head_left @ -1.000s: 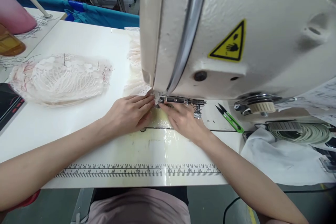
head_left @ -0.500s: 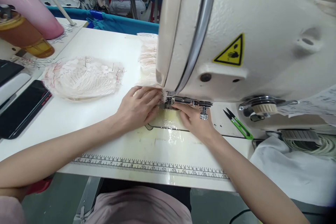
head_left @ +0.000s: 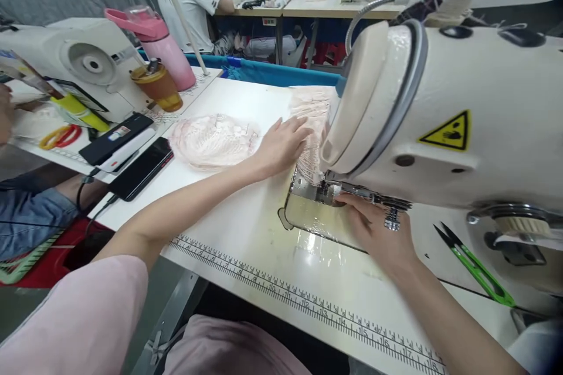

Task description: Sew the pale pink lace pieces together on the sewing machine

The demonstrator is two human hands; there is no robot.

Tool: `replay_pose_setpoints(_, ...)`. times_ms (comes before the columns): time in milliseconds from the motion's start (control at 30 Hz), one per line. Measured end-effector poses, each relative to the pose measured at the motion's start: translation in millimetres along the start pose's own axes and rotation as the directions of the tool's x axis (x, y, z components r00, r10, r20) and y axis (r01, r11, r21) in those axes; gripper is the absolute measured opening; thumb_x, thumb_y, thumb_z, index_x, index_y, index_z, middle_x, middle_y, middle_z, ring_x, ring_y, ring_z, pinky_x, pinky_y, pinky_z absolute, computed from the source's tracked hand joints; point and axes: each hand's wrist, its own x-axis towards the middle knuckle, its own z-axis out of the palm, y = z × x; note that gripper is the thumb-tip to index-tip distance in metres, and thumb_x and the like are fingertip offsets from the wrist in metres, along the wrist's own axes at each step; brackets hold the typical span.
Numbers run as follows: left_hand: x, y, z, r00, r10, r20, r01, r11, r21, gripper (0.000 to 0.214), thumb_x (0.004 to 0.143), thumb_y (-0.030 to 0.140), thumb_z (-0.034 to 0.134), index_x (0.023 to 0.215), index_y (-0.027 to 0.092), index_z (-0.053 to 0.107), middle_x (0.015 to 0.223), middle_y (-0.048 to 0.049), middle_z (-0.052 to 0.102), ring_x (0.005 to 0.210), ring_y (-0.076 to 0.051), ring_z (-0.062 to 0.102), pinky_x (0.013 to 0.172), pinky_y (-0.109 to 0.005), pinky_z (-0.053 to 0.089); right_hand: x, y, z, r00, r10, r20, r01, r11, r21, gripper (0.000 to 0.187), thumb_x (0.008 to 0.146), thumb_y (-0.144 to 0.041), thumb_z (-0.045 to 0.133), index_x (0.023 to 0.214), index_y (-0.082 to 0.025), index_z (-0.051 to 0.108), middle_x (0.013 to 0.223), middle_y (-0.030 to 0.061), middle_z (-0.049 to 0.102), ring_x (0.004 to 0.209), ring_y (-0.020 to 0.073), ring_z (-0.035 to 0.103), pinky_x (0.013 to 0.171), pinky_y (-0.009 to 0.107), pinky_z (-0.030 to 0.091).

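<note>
Left hand point(head_left: 284, 144) lies palm down, fingers loosely spread and unclenched, fingertips resting on a gathered pale-pink fabric strip point(head_left: 312, 104). The strip reaches from beyond those fingers, past their right side, and back toward the wearer to the presser foot point(head_left: 324, 192) of the industrial sewing machine point(head_left: 497, 123). Right hand point(head_left: 379, 237) sits nearer the wearer and to the right, thumb side toward the foot; its fingers are partly hidden behind a sprung metal attachment point(head_left: 391, 220), so cannot tell whether it pinches an edge.

Handling, by judgement: strip looks very light, thin and limp, with no stiffness of its own. Gathers probably squash or spread under uneven pressure; the fine cloth could snag on a fingernail or on metal. Smooth white tabletop point(head_left: 246, 217) likely lets it slide easily, so a light, flat touch seems enough. Best hold: broad fingertips across the gathers, as the left hand has them; close to the foot, only the outer edge, fingers clear of the needle.

Left of the left hand, just beside its wrist: a pale lace piece point(head_left: 215, 140), apparently just as flimsy. Right of the right hand: green-handled thread snips point(head_left: 477, 269).
</note>
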Motion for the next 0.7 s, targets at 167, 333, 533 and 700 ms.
replay_pose_setpoints(167, -60, -39, -28.2, 0.942, -0.332, -0.059, 0.334, 0.895, 0.296, 0.054, 0.094, 0.034, 0.051, 0.139, 0.004, 0.047, 0.148, -0.0224, 0.044, 0.141, -0.042, 0.034, 0.114, -0.066, 0.026, 0, 1, 3, 0.998, -0.058, -0.005, 0.057, 0.998, -0.024, 0.030, 0.088, -0.014, 0.049, 0.099, -0.024, 0.075, 0.089, -0.0037, 0.077, 0.073, 0.0178, 0.073, 0.067, 0.033, 0.053)
replay_pose_setpoints(333, -98, -39, -43.8, 0.978, -0.210, 0.011, 0.204, 0.961, 0.186, 0.042, 0.103, 0.032, 0.031, 0.118, 0.014, 0.066, 0.123, -0.0048, 0.069, 0.130, -0.024, 0.053, 0.116, -0.047, 0.038, 2, -1, 2, 0.998, -0.068, -0.017, 0.067, 0.997, -0.021, 0.030, 0.087, -0.013, 0.051, 0.100, -0.024, 0.075, 0.094, -0.0026, 0.077, 0.080, 0.0184, 0.073, 0.076, 0.034, 0.054)
replay_pose_setpoints(533, -113, 23, -46.4, 0.907, 0.318, 0.276, -0.161, 0.868, -0.470, 0.027, 0.101, 0.024, 0.046, 0.119, 0.023, 0.066, 0.125, -0.0006, 0.068, 0.122, -0.014, 0.060, 0.111, -0.037, 0.047, 3, -4, 0, 0.999, -0.010, 0.049, 0.010, 1.000, -0.006, 0.032, 0.086, -0.013, 0.051, 0.104, -0.028, 0.074, 0.102, -0.0002, 0.076, 0.093, 0.0198, 0.071, 0.085, 0.035, 0.053)
replay_pose_setpoints(700, -113, 59, -41.3, 0.922, 0.355, 0.154, -0.259, 0.862, -0.436, 0.028, 0.096, 0.028, 0.054, 0.118, 0.015, 0.065, 0.122, -0.0097, 0.068, 0.114, -0.020, 0.063, 0.095, -0.036, 0.057, 4, -7, -4, 0.996, -0.044, 0.080, 0.045, 0.999, -0.002, 0.034, 0.090, -0.012, 0.048, 0.113, -0.025, 0.070, 0.103, 0.0007, 0.075, 0.082, 0.0167, 0.071, 0.076, 0.033, 0.051)
